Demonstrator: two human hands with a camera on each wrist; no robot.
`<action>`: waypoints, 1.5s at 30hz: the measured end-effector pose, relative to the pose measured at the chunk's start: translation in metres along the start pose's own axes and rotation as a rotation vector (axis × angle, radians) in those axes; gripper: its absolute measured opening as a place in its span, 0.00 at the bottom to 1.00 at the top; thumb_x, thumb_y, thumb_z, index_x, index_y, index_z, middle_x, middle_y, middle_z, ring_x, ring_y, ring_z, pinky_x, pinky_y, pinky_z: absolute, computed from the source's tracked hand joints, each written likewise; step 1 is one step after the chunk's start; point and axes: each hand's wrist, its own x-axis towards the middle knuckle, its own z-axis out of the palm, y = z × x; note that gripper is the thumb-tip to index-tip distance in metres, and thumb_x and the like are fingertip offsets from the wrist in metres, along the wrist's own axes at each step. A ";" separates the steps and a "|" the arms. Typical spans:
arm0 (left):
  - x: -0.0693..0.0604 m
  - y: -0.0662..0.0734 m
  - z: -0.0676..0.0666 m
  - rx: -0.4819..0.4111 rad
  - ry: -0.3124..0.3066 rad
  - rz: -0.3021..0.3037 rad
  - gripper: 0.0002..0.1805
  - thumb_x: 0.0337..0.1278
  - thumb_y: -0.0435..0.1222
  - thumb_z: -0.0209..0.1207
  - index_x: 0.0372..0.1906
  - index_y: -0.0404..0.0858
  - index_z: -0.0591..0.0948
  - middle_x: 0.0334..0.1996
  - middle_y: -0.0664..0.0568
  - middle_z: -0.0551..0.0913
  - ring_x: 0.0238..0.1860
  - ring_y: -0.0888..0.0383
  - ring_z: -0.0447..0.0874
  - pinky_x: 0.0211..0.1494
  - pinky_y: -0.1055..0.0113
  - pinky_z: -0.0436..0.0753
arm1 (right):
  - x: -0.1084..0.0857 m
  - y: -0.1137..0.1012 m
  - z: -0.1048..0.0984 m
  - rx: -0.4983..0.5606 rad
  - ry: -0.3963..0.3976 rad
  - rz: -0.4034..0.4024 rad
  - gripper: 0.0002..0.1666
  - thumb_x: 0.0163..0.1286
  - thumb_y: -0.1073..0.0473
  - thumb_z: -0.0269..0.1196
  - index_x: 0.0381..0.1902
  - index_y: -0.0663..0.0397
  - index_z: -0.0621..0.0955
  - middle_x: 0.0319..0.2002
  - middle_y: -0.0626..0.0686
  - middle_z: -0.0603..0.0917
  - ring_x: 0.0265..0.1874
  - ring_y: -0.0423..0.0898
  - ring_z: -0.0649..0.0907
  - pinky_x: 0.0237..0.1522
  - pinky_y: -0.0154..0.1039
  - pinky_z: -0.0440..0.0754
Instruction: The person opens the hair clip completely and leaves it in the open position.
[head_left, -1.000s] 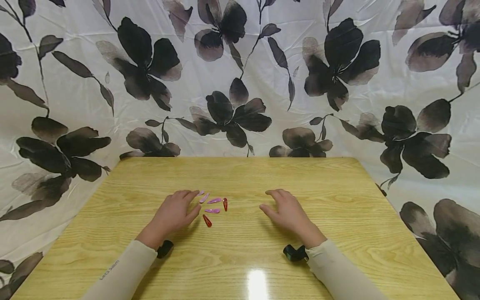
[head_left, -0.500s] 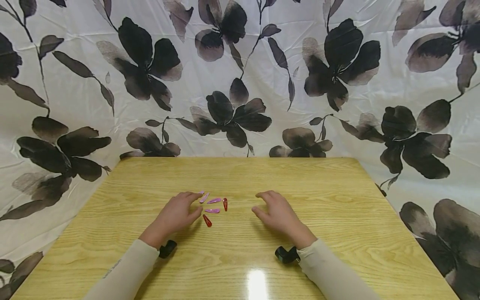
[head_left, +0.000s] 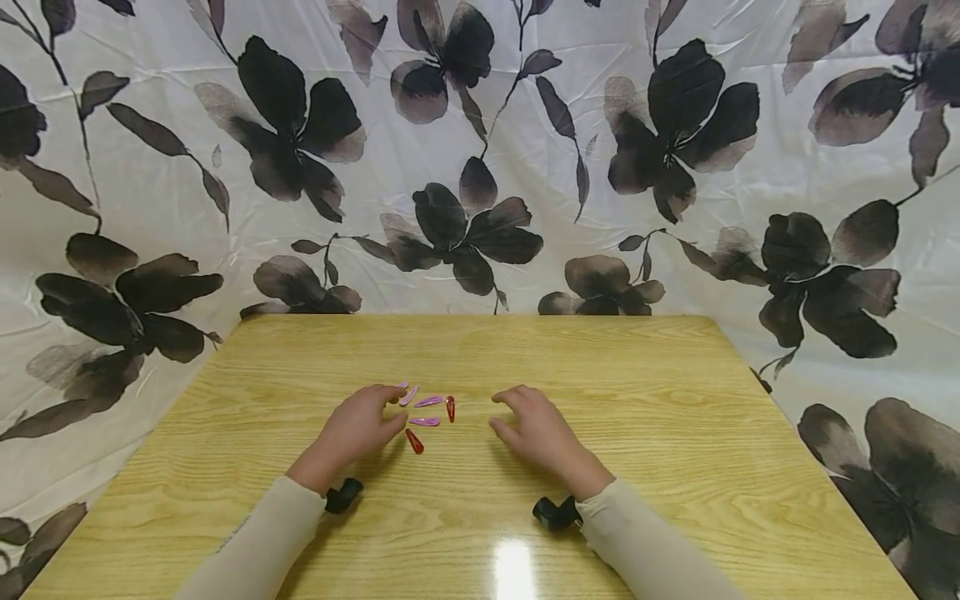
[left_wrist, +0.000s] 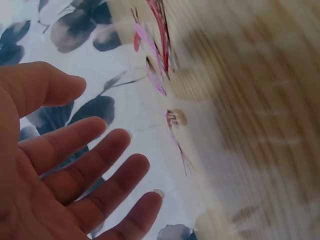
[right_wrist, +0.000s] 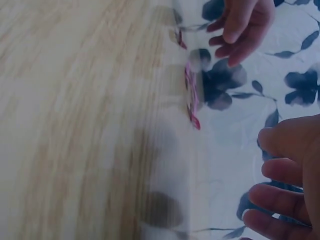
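Observation:
Several small purple snap hair clips [head_left: 425, 422] lie loosely grouped left of the table's middle. Two red hair clips accompany them: one [head_left: 451, 408] at the group's right side, the other [head_left: 415, 442] nearest the front. Just left of the group hovers my left hand [head_left: 358, 427], fingers spread and relaxed, holding nothing; its fingertips partly cover the farthest purple clips in the head view. My right hand [head_left: 536, 429] is held apart to the right of the clips, with loosely bent fingers and nothing in them. In the left wrist view the clips [left_wrist: 155, 47] appear beyond the fingertips.
The wood-grain table [head_left: 637, 375] extends widely around both hands. Behind it hangs a white cloth [head_left: 570, 250] with dark flowers. A black wrist camera [head_left: 343, 496] sits under the left wrist, another black camera [head_left: 557, 512] at the right.
My right hand has moved left toward the clips. My left hand has shifted slightly right, its fingertips coming closer to the purple clips. The clips have stayed where they were.

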 end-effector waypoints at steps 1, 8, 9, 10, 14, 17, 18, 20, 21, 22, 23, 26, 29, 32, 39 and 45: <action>0.001 0.000 0.000 -0.005 -0.003 -0.008 0.23 0.62 0.42 0.59 0.58 0.34 0.79 0.55 0.40 0.81 0.50 0.45 0.82 0.50 0.48 0.80 | 0.000 -0.001 0.001 0.000 -0.003 -0.004 0.19 0.68 0.53 0.63 0.53 0.54 0.81 0.50 0.55 0.82 0.53 0.56 0.80 0.55 0.51 0.77; 0.004 0.001 0.002 -0.033 -0.015 -0.055 0.22 0.60 0.41 0.58 0.56 0.35 0.80 0.51 0.41 0.83 0.46 0.47 0.83 0.46 0.51 0.80 | 0.004 -0.010 0.007 0.036 -0.025 -0.025 0.18 0.68 0.54 0.63 0.52 0.56 0.81 0.50 0.55 0.83 0.53 0.54 0.80 0.56 0.49 0.77; 0.005 0.001 0.002 -0.039 -0.019 -0.063 0.22 0.60 0.41 0.58 0.56 0.35 0.80 0.50 0.42 0.83 0.46 0.48 0.83 0.45 0.52 0.80 | 0.004 -0.011 0.007 0.043 -0.028 -0.025 0.18 0.68 0.54 0.63 0.52 0.57 0.81 0.50 0.55 0.83 0.53 0.54 0.80 0.57 0.49 0.77; 0.005 0.002 0.002 -0.048 -0.026 -0.070 0.22 0.60 0.41 0.58 0.56 0.35 0.80 0.50 0.41 0.83 0.44 0.49 0.83 0.43 0.53 0.80 | 0.004 -0.012 0.008 0.048 -0.030 -0.026 0.18 0.68 0.54 0.63 0.52 0.57 0.81 0.50 0.55 0.83 0.54 0.54 0.80 0.57 0.49 0.77; 0.007 0.002 0.002 -0.072 -0.049 -0.098 0.22 0.60 0.41 0.59 0.57 0.36 0.80 0.51 0.42 0.84 0.43 0.51 0.83 0.41 0.56 0.78 | 0.006 -0.016 0.013 0.052 -0.040 -0.024 0.18 0.68 0.53 0.62 0.52 0.56 0.82 0.50 0.54 0.83 0.53 0.53 0.80 0.57 0.48 0.77; 0.007 0.001 0.002 -0.088 -0.065 -0.114 0.22 0.60 0.41 0.59 0.57 0.36 0.80 0.51 0.42 0.84 0.46 0.49 0.83 0.44 0.55 0.79 | 0.008 -0.018 0.017 0.062 -0.053 -0.019 0.18 0.68 0.53 0.62 0.52 0.56 0.82 0.50 0.53 0.83 0.53 0.51 0.80 0.56 0.47 0.77; 0.007 0.001 0.002 -0.093 -0.071 -0.118 0.22 0.61 0.41 0.59 0.57 0.35 0.79 0.51 0.42 0.83 0.47 0.48 0.83 0.45 0.53 0.80 | 0.008 -0.018 0.019 0.068 -0.059 -0.015 0.18 0.68 0.53 0.62 0.52 0.55 0.82 0.50 0.53 0.82 0.53 0.51 0.80 0.56 0.47 0.77; 0.008 0.000 0.002 -0.106 -0.080 -0.124 0.22 0.61 0.41 0.58 0.57 0.35 0.79 0.51 0.42 0.83 0.48 0.47 0.83 0.48 0.52 0.80 | 0.010 -0.020 0.021 0.076 -0.068 -0.008 0.18 0.69 0.53 0.62 0.52 0.55 0.82 0.50 0.53 0.82 0.54 0.51 0.80 0.57 0.47 0.77; 0.008 0.000 0.002 -0.111 -0.084 -0.128 0.22 0.61 0.41 0.58 0.56 0.35 0.80 0.51 0.42 0.84 0.49 0.47 0.83 0.49 0.51 0.79 | 0.010 -0.020 0.022 0.078 -0.070 -0.009 0.18 0.69 0.53 0.62 0.52 0.56 0.82 0.50 0.53 0.83 0.54 0.51 0.80 0.57 0.47 0.77; 0.008 -0.001 0.002 -0.115 -0.088 -0.128 0.21 0.61 0.41 0.58 0.56 0.35 0.80 0.51 0.42 0.84 0.49 0.46 0.83 0.49 0.51 0.79 | 0.011 -0.021 0.024 0.081 -0.073 -0.006 0.18 0.69 0.53 0.62 0.52 0.55 0.82 0.50 0.53 0.83 0.54 0.51 0.80 0.57 0.47 0.77; 0.008 -0.001 0.003 -0.118 -0.090 -0.128 0.21 0.61 0.41 0.58 0.55 0.35 0.80 0.50 0.42 0.84 0.49 0.47 0.83 0.50 0.51 0.79 | 0.011 -0.022 0.025 0.080 -0.076 -0.007 0.18 0.69 0.53 0.62 0.52 0.55 0.82 0.50 0.53 0.83 0.53 0.50 0.80 0.56 0.47 0.77; 0.009 -0.003 0.003 -0.127 -0.097 -0.134 0.19 0.60 0.40 0.59 0.53 0.35 0.81 0.48 0.43 0.84 0.47 0.47 0.83 0.49 0.52 0.80 | 0.013 -0.024 0.027 0.081 -0.080 -0.011 0.17 0.68 0.53 0.62 0.51 0.55 0.82 0.49 0.52 0.83 0.51 0.50 0.81 0.54 0.46 0.78; 0.009 -0.004 0.003 -0.131 -0.107 -0.140 0.18 0.59 0.40 0.60 0.51 0.35 0.82 0.46 0.44 0.85 0.45 0.49 0.83 0.47 0.53 0.80 | 0.014 -0.027 0.030 0.085 -0.087 -0.014 0.16 0.68 0.54 0.62 0.50 0.56 0.83 0.48 0.53 0.84 0.49 0.49 0.82 0.52 0.45 0.79; 0.010 -0.004 0.003 -0.126 -0.117 -0.145 0.16 0.59 0.40 0.61 0.48 0.35 0.83 0.44 0.46 0.85 0.43 0.51 0.82 0.46 0.54 0.80 | 0.015 -0.030 0.032 0.078 -0.095 -0.015 0.16 0.69 0.53 0.62 0.50 0.56 0.83 0.47 0.52 0.84 0.47 0.48 0.82 0.50 0.43 0.79; 0.011 -0.006 0.005 -0.113 -0.129 -0.128 0.14 0.59 0.40 0.62 0.45 0.36 0.84 0.41 0.47 0.85 0.43 0.51 0.82 0.48 0.53 0.80 | 0.018 -0.037 0.036 0.085 -0.104 -0.009 0.15 0.68 0.53 0.62 0.48 0.55 0.84 0.43 0.51 0.84 0.44 0.46 0.82 0.47 0.40 0.80; 0.012 -0.009 0.005 -0.130 -0.138 -0.116 0.13 0.58 0.40 0.63 0.43 0.35 0.85 0.37 0.49 0.85 0.37 0.56 0.81 0.43 0.57 0.80 | 0.020 -0.041 0.041 0.083 -0.119 0.003 0.14 0.68 0.53 0.62 0.47 0.53 0.84 0.41 0.50 0.84 0.42 0.45 0.82 0.46 0.39 0.79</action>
